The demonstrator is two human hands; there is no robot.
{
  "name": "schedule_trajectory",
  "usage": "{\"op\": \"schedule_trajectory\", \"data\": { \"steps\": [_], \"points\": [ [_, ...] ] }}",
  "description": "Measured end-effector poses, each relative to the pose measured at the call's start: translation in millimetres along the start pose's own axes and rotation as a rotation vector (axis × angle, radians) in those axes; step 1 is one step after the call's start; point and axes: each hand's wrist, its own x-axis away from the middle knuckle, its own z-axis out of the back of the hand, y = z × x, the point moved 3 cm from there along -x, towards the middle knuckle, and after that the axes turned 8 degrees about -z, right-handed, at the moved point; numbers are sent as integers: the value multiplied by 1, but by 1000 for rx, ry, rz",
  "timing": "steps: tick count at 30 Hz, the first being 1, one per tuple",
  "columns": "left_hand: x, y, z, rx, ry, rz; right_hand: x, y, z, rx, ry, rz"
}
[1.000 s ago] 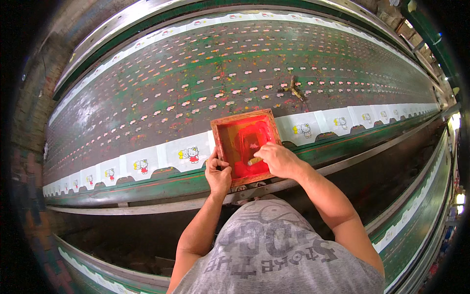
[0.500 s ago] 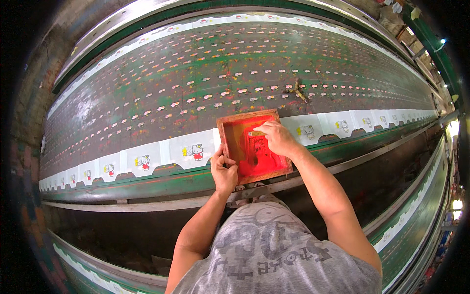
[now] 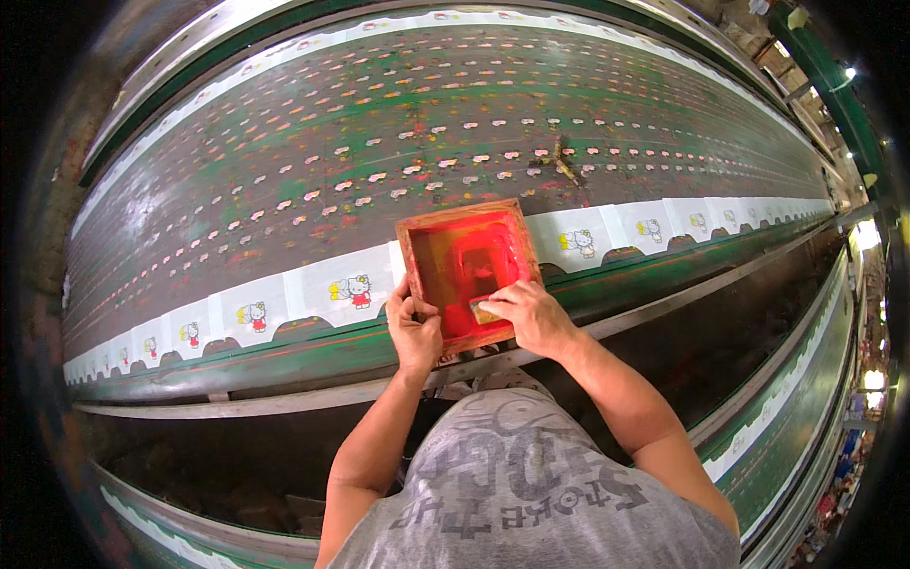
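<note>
A wooden screen-printing frame (image 3: 459, 213) lies tilted over the row of white printed pieces at the table's near edge, its mesh wet with red ink. My left hand (image 3: 415, 330) grips the frame's left side near the lower corner, fingers curled. Inside the frame, near its lower right part, my right hand (image 3: 529, 315) is closed on a small squeegee (image 3: 488, 312) with a tan edge, pressed to the red mesh. Left of the frame, a white piece (image 3: 332, 289) bears a cartoon cat with a red dress; to its right, a piece (image 3: 578, 234) shows the cat without red.
The long dark table (image 3: 284, 142) is speckled with rows of small ink marks. A brown-yellow, three-armed object (image 3: 561, 161) lies on it beyond the frame. A green rail (image 3: 313, 343) runs along the near edge, and another green table (image 3: 806, 417) stands behind at right.
My right hand has drawn the squeegee down across the mesh toward me, from the upper part to the lower part. The left hand keeps its grip on the frame.
</note>
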Motion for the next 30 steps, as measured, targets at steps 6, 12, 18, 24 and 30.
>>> {"op": "schedule_trajectory", "data": {
  "steps": [6,12,18,24,30],
  "points": [
    [-1,-1,3,-69,-3,0,18,-1,1,-36,3,5],
    [-5,17,-7,-86,11,-33,31,21,8,-174,121,-7],
    [6,47,-86,-173,-23,-161,71,80,39,-267,282,-66],
    [30,22,-184,-151,-15,-112,117,162,88,-257,317,-53],
    [39,21,-229,-17,5,0,133,207,110,-345,300,8]
  ]
}}
